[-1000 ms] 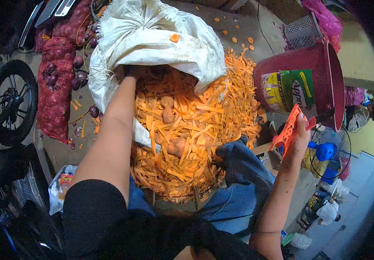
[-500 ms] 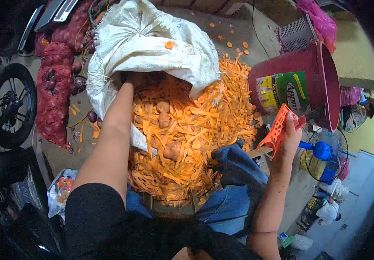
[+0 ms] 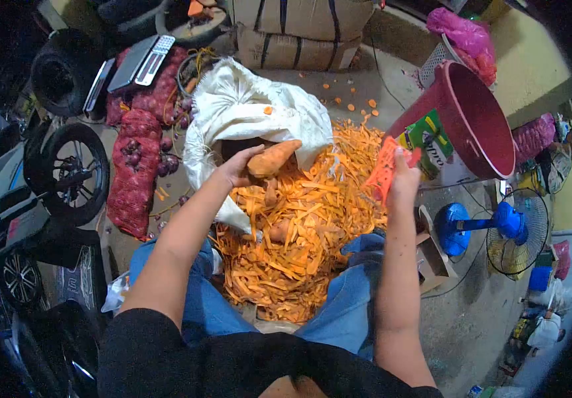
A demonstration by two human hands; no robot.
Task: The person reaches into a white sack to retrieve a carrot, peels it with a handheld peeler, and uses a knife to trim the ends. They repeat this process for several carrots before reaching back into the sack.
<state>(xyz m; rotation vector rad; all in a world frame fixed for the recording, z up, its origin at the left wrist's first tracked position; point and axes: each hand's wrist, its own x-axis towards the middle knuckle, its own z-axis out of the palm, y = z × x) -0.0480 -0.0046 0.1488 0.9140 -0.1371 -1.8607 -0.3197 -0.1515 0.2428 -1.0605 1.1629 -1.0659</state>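
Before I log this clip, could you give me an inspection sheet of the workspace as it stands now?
Surface: concrete floor, round orange slices scattered beyond the heap.
Job's things: white woven sack, open; heap of orange peelings before it.
Clutter: flattened-looking cardboard box, red bucket, mesh onion sacks.
Hands: left hand holds a carrot-like root; right hand holds an orange-red peeler-like tool.
Cables: thin dark cord across the floor.
Surroundings: blue fan, motorcycle wheel.
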